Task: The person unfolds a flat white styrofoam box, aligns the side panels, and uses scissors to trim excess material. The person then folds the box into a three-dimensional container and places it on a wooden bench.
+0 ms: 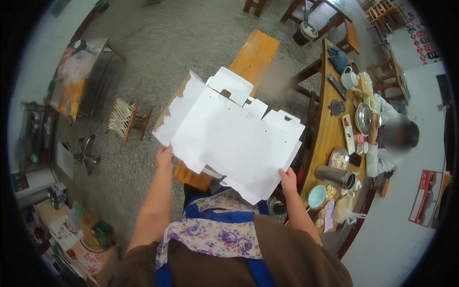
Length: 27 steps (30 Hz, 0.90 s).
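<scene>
A flattened white cardboard box [229,136] with cut-out flaps and a torn left side is held up in front of me, above a wooden bench [253,55]. My left hand [164,157] grips its lower left edge, fingers hidden beneath the board. At the lower right edge, my right hand [288,182] is closed on the same cardboard, thumb on top. Brown cardboard shows along the torn left strip. The board hides the middle of the bench, whose near end comes out below it.
A long wooden table [318,165] on the right bears a steel thermos [334,176], a light blue bowl [316,196], dishes and a white kettle [350,79]. Another person [389,138] sits at its far side. A folding stool [123,119] stands left on the floor.
</scene>
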Each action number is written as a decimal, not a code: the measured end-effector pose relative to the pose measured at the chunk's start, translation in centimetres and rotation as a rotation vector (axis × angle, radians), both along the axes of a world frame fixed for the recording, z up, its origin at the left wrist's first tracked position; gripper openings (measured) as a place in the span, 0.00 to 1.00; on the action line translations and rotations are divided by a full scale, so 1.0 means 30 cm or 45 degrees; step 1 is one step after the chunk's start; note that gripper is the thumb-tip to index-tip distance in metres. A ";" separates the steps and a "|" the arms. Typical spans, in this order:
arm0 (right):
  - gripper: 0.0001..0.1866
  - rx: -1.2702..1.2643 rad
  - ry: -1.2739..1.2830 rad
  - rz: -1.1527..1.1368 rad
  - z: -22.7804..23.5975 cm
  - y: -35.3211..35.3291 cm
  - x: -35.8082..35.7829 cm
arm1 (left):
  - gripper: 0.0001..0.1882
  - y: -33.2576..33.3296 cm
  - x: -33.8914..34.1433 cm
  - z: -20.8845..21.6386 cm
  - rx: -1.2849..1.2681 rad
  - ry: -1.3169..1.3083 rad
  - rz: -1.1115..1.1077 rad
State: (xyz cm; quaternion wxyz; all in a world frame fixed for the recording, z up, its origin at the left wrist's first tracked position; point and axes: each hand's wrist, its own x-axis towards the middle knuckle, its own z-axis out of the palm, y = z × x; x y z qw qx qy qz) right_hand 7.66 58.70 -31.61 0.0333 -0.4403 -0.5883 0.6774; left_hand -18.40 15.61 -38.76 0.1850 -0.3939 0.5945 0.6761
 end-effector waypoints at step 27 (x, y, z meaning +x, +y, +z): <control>0.15 0.910 -0.646 0.335 -0.176 -0.500 -0.576 | 0.03 -0.571 -0.329 0.228 -0.253 0.469 -0.338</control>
